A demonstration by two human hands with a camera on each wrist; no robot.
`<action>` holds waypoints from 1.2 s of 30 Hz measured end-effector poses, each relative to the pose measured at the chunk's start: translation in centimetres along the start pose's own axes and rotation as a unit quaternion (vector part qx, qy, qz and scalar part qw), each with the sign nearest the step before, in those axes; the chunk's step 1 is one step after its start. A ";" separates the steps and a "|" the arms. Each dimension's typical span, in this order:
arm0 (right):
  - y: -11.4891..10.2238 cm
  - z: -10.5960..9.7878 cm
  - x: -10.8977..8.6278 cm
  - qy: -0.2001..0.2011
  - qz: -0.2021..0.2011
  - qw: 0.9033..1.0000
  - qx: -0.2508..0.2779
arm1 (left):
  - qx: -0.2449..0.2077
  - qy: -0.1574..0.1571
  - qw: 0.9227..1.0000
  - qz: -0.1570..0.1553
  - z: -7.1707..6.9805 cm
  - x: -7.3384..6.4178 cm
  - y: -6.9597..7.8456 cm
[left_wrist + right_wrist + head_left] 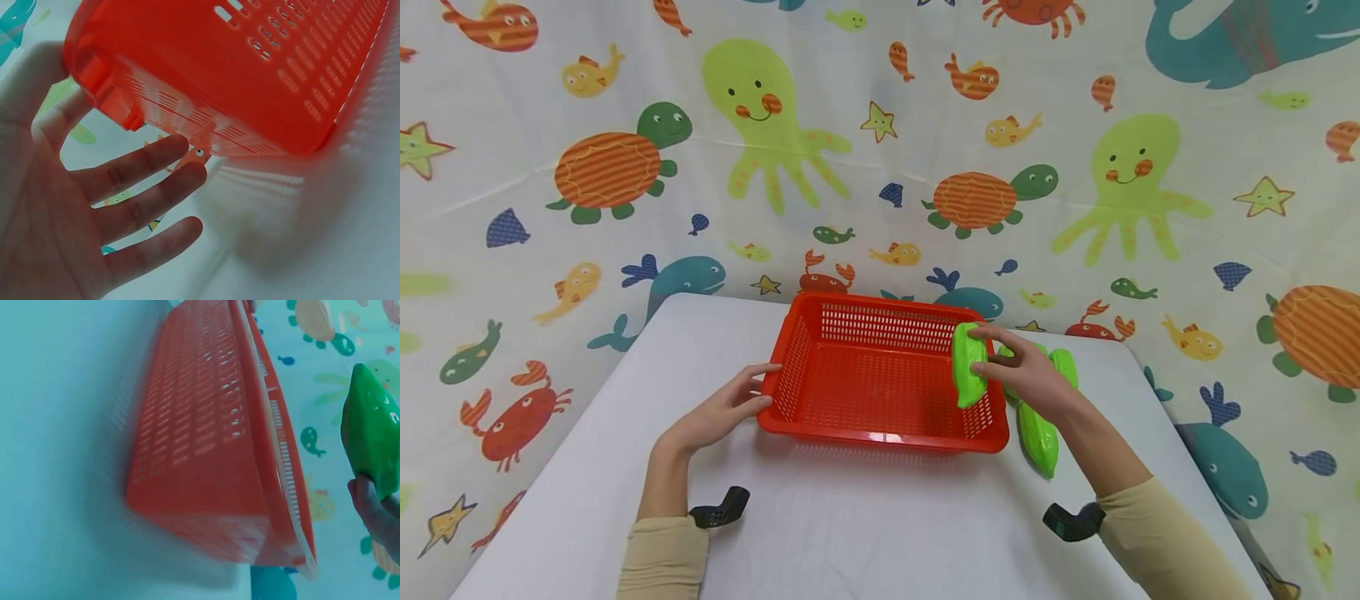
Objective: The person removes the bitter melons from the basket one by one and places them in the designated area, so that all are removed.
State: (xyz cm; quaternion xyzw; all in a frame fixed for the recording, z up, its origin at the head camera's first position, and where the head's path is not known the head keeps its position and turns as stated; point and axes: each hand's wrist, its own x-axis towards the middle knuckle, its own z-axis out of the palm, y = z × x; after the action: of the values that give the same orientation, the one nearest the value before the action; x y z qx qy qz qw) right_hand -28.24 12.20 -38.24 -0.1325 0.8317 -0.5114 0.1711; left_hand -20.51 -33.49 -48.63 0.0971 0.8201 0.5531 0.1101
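Note:
My right hand [1030, 372] pinches a glossy bright green vegetable [967, 367], long and tapered to a point, above the right end of a red plastic basket [880, 440]. In the right wrist view the green vegetable [370, 428] is up beyond the basket rim, with fingertips at its lower end. At the basket's left rim is my left hand [718, 417], thumb and index fingertips against the edge. Its other three fingers stretch out straight beside the basket wall in the left wrist view. The basket's slotted sides and floor show.
Several more green vegetables [1039, 442] lie on the white table [865, 517] right of the basket, partly covered by my right hand and forearm. A curtain [865, 242] printed with sea animals hangs behind the table. Each wrist carries a black strap-on camera [721, 507].

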 end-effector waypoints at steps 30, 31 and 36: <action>8.6 -3.7 -12.2 0.109 0.038 0.993 -0.026 | 0.003 -0.015 1.000 -0.010 -0.5 -3.8 0.4; 9.1 -3.9 -12.3 0.109 0.039 0.993 -0.027 | 0.002 -0.014 1.000 -0.011 -0.5 -3.8 0.4; 11.1 -4.7 -13.0 0.103 0.037 0.993 -0.031 | 0.003 -0.013 1.000 -0.007 -0.5 -3.8 0.6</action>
State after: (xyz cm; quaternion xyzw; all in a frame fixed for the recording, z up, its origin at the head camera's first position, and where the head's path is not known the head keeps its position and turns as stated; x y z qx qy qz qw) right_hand -18.95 26.03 -44.26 -0.0535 0.8646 -0.4898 0.0988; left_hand -17.01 -34.77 -47.67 0.0984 0.8211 0.5484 0.1241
